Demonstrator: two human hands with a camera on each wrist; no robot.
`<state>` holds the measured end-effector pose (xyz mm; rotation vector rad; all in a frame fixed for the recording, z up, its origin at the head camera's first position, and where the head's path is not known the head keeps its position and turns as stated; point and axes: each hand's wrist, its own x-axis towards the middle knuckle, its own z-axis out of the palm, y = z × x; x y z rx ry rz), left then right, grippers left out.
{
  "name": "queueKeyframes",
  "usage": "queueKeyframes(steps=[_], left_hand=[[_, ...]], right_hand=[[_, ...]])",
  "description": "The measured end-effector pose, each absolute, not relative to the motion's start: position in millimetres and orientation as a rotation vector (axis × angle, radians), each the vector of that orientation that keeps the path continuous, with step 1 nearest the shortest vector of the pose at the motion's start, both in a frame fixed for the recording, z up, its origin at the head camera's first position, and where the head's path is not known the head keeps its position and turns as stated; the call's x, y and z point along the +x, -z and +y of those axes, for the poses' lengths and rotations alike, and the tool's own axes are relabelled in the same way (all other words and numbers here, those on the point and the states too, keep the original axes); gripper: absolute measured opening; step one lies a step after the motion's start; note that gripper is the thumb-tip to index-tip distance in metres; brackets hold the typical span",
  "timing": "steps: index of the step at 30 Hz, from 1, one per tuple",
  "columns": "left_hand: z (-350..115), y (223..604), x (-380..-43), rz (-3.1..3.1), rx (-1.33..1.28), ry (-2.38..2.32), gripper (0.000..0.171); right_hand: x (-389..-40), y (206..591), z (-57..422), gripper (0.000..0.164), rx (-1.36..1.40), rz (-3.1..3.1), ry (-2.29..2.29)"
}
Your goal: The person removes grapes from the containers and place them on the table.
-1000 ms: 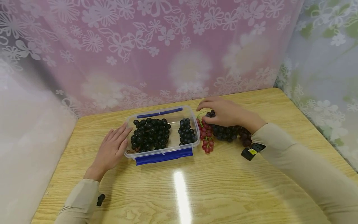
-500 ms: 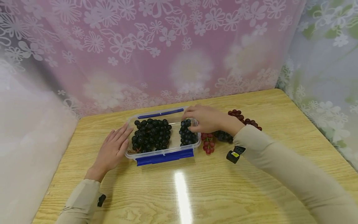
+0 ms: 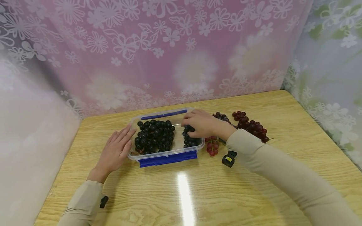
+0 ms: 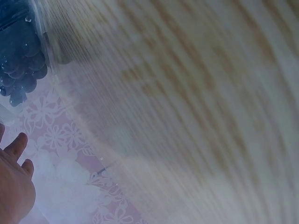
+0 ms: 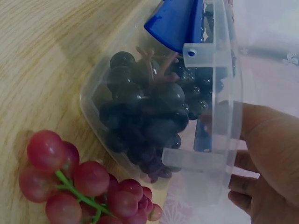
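My left hand (image 3: pixel 114 150) lies with straight fingers against the left end of a clear plastic food container (image 3: pixel 169 155) with blue clips. A large bunch of black grapes (image 3: pixel 155 135) fills the container's left part. Over its right end, my right hand (image 3: pixel 202 124) bends its fingers above a smaller bunch of dark grapes (image 3: pixel 190 141), partly covering it. In the right wrist view the thumb (image 5: pixel 252 119) reaches past the rim beside the dark grapes; whether it grips them cannot be told. The left wrist view shows part of my left hand (image 4: pixel 16 179).
Just right of the container lies a bunch of red grapes (image 3: pixel 212 147), partly under my right wrist. Another dark bunch (image 3: pixel 222 116) and a reddish-brown bunch (image 3: pixel 253 126) lie farther right on the wooden table (image 3: pixel 147 194). Flowered curtains hang behind and at the right.
My right hand has moved left from above the loose bunches to the container's right end, then slightly lower over the dark grapes inside. My left hand has stayed in place.
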<state>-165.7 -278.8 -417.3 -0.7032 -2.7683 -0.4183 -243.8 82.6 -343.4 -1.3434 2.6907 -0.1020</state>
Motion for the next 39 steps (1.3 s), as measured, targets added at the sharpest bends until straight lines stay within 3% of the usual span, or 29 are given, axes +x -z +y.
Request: queueKeyframes(steps=[16, 27, 32, 39], left_hand=[[-278.6, 417.1, -165.0, -2.771, -0.697, 0.417, 0.052], [-278.4, 416.5, -165.5, -2.765, -0.691, 0.404, 0.047], [-277.8, 416.7, -166.3, -2.760, -0.689, 0.406, 0.049], [-279.3, 417.9, -166.2, -2.772, -0.687, 0.412, 0.049]], right_hand=[[-244.0, 352.2, 67.8, 0.037, -1.334, 2.716, -0.094], [-237.2, 350.4, 45.2, 0.043, -1.030, 2.663, -0.523], [-237.3, 350.6, 36.8, 0.050, -0.925, 2.614, -0.549], [-246.5, 351.4, 40.1, 0.046, -0.985, 2.560, -0.374]])
